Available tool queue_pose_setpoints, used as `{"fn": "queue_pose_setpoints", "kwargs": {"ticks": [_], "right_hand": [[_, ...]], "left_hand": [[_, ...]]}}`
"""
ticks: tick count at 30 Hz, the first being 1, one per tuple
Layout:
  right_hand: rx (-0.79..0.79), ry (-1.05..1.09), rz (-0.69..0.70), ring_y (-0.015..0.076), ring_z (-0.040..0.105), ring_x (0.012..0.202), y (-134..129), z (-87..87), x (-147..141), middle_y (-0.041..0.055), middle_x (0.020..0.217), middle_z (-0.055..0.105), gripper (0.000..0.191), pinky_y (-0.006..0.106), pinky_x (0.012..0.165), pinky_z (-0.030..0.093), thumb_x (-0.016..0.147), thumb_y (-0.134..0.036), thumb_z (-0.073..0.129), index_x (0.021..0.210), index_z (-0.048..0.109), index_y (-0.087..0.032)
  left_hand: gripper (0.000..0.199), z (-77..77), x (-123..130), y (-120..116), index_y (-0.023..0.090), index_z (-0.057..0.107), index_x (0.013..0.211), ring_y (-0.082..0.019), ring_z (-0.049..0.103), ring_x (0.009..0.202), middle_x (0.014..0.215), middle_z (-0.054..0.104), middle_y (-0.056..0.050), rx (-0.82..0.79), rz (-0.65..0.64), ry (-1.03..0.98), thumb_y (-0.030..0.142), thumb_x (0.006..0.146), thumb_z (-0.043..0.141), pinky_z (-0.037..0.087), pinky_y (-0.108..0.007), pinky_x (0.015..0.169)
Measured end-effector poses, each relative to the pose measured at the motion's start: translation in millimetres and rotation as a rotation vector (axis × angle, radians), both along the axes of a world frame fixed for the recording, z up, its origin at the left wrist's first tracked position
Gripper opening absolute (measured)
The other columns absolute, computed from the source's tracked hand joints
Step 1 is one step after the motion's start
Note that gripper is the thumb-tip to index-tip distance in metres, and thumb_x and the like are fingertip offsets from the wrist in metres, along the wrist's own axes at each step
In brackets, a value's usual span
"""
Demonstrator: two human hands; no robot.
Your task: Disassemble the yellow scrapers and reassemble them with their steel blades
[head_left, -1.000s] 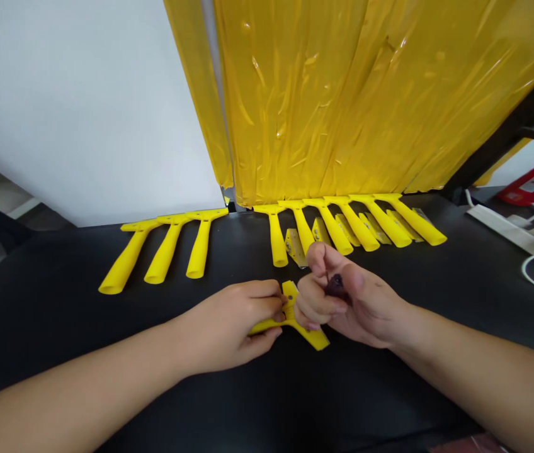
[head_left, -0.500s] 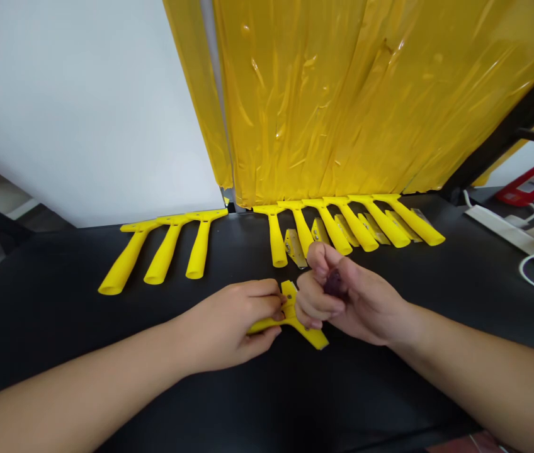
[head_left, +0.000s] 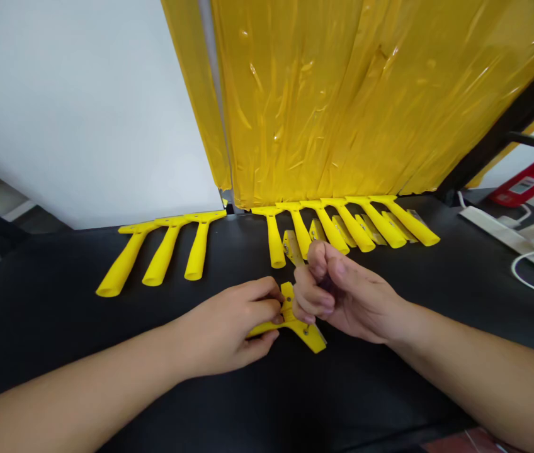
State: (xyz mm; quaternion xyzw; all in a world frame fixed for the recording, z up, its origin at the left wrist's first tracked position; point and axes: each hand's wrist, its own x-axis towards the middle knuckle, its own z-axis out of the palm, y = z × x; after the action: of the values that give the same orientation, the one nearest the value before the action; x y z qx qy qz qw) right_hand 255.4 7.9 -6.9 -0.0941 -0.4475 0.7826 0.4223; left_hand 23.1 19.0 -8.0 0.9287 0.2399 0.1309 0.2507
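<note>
My left hand (head_left: 229,327) grips a yellow plastic scraper (head_left: 307,335) lying near the middle of the black table (head_left: 59,302), its fingers wrapped around the T-shaped head. My right hand (head_left: 347,299) is curled just beside that scraper head, with fingers pinched together on a small dark object (head_left: 327,283), now mostly hidden. Beyond my hands lie several more yellow scrapers (head_left: 163,251) in a row, handles pointing toward me. Several flat metal blades (head_left: 291,245) with yellow markings lie among them, the nearest just above my right fingers.
A crinkled yellow plastic curtain (head_left: 342,94) hangs behind the table beside a white wall (head_left: 68,107). At the right stand a white power strip (head_left: 498,229) with a white cable (head_left: 531,286) and a red box (head_left: 531,179).
My right fingers have closed further, so the dark object is now nearly hidden. The whole view has shifted slightly, and my left hand still holds the scraper.
</note>
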Motion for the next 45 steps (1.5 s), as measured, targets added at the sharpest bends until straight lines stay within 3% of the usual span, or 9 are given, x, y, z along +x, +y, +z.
{"fn": "queue_pose_setpoints", "kwargs": {"ticks": [4,9,14,17,20,26,29,37,45], "right_hand": [[0.044,-0.018,-0.002,0.0138,0.052,0.073,4,1.2,-1,0.0007,0.083,0.053,0.039,0.03,0.07,0.045,0.104,-0.048,0.058,0.08,0.06,-0.018],[0.003,-0.02,0.058,0.0103,0.029,0.046,1,8.1,2,-0.0084,0.048,0.028,0.053,0.026,0.057,0.037,0.11,-0.056,0.04,0.074,0.057,-0.021],[0.025,-0.106,-0.202,0.009,0.016,0.044,16,19.9,23,-0.0089,0.057,0.032,0.048,0.021,0.042,0.019,0.097,-0.071,0.051,0.083,0.054,-0.025],[0.193,-0.321,-0.373,0.0062,0.02,0.044,29,23.0,37,-0.0067,0.066,0.049,0.034,0.021,0.041,0.018,0.096,-0.056,0.064,0.088,0.056,-0.024],[0.514,-0.717,-0.464,0.0073,0.041,0.055,33,24.2,42,-0.0005,0.084,0.064,0.018,0.022,0.048,0.031,0.093,-0.035,0.073,0.096,0.061,-0.021],[0.791,-1.079,-0.285,0.0092,0.051,0.066,24,16.5,39,0.0028,0.115,0.069,0.04,0.022,0.055,0.042,0.091,-0.029,0.074,0.129,0.06,-0.028],[0.79,-1.06,-0.315,0.0066,0.045,0.06,22,9.1,34,0.0017,0.114,0.067,0.033,0.021,0.051,0.04,0.093,-0.027,0.072,0.124,0.062,-0.027],[0.758,-1.036,-0.306,0.0076,0.04,0.057,22,3.9,25,-0.0056,0.073,0.056,0.014,0.024,0.052,0.031,0.091,-0.02,0.072,0.105,0.071,-0.021],[0.458,-0.911,-0.277,0.0082,0.038,0.057,22,4.6,20,-0.0077,0.066,0.047,0.015,0.025,0.054,0.033,0.088,-0.025,0.077,0.097,0.069,-0.017]], "left_hand": [[0.017,-1.1,0,-2,0.016,0.071,0.104,-0.019,0.065,0.1,0.111,0.059,-0.009,0.032,0.008,-0.011,0.013,0.09,0.063,0.058,-0.032,0.093],[0.015,-2.8,-1,-1,0.017,0.07,0.101,-0.021,0.064,0.096,0.101,0.061,-0.007,0.104,-0.002,0.005,0.012,0.09,0.063,0.057,-0.033,0.088],[0.014,3.0,-1,-4,0.016,0.067,0.098,-0.015,0.063,0.082,0.094,0.06,-0.005,0.142,0.068,-0.017,0.011,0.095,0.055,0.055,-0.028,0.073],[0.013,5.2,-1,-6,0.018,0.065,0.098,-0.013,0.062,0.078,0.098,0.058,-0.004,0.186,0.171,-0.072,0.012,0.096,0.054,0.053,-0.026,0.067],[0.01,4.3,-2,-5,0.019,0.063,0.099,-0.014,0.063,0.083,0.102,0.059,-0.005,0.254,0.24,-0.119,0.013,0.098,0.055,0.054,-0.027,0.072],[0.008,1.1,-2,-4,0.018,0.061,0.098,-0.015,0.064,0.085,0.103,0.059,-0.005,0.348,0.294,-0.12,0.014,0.1,0.055,0.057,-0.029,0.074],[0.009,0.4,-2,-5,0.017,0.063,0.1,-0.015,0.065,0.084,0.104,0.06,-0.006,0.412,0.285,-0.101,0.015,0.101,0.054,0.058,-0.029,0.072],[0.012,-0.1,-3,-6,0.015,0.065,0.101,-0.016,0.067,0.082,0.102,0.062,-0.007,0.51,0.263,-0.068,0.015,0.102,0.054,0.06,-0.029,0.07],[0.013,0.6,-3,-6,0.016,0.065,0.1,-0.017,0.066,0.077,0.099,0.063,-0.006,0.572,0.262,-0.021,0.018,0.103,0.053,0.058,-0.03,0.064]]}}
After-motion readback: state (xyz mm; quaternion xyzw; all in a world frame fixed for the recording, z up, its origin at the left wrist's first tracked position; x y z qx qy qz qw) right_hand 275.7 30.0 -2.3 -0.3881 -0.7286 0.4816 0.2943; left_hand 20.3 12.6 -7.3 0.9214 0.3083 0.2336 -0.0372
